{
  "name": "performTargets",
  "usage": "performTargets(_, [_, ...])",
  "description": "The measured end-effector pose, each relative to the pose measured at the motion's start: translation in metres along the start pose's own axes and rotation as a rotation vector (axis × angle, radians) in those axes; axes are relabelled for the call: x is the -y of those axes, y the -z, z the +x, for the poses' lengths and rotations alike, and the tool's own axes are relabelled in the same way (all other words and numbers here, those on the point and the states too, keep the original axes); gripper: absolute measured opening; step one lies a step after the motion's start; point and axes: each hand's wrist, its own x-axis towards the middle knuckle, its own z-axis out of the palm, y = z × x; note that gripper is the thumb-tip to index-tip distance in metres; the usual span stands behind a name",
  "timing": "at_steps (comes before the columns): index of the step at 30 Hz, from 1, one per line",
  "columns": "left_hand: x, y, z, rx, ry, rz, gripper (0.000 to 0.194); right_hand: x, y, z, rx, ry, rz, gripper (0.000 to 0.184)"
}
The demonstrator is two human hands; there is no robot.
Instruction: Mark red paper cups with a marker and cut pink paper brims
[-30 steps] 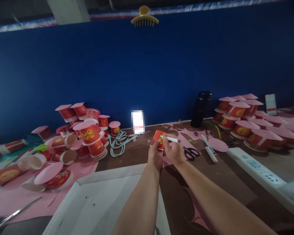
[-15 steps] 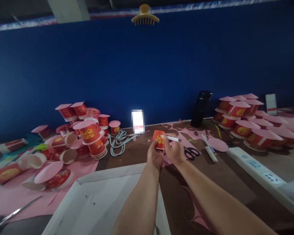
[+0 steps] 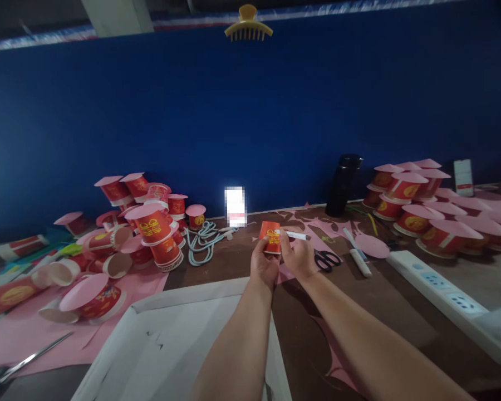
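My left hand [image 3: 264, 267] is closed around a small red paper cup [image 3: 270, 233] with gold double-happiness lettering, raised over the brown table. Between the fingers of my right hand [image 3: 297, 257] sits a white marker pen [image 3: 299, 235] with a dark end pointing right. Its other end is at the cup's right side; I cannot tell whether the tip touches it. Black-handled scissors [image 3: 327, 260] lie just right of my right hand. Pink paper scraps [image 3: 317, 238] are strewn behind and beneath the hands.
At the left stand and lie several red cups [image 3: 152, 224], many with pink paper discs on top. More topped cups [image 3: 413, 221] are stacked at the right. A white tray [image 3: 183, 298], coiled cable [image 3: 200, 245], black bottle [image 3: 343, 186], white tube [image 3: 359, 263] and power strip [image 3: 421, 273] surround my arms.
The red cup has been turned in my left hand, so its gold lettering now faces me more fully. The marker in my right hand has shifted slightly right.
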Motion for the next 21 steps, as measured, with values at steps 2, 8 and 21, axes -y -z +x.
performTargets(2, [0.000, 0.000, 0.000, -0.001, -0.005, 0.000, 0.010, 0.000, 0.000, 0.000, 0.000, 0.000, 0.002, 0.024])
performTargets(8, [0.000, 0.001, 0.002, 0.003, -0.012, -0.003, 0.011, 0.005, 0.002, 0.001, 0.008, -0.026, 0.106, 0.024])
performTargets(21, [0.001, 0.002, 0.001, 0.156, -0.016, 0.021, 0.010, -0.021, -0.017, 0.006, 0.008, -0.780, 0.724, 0.039])
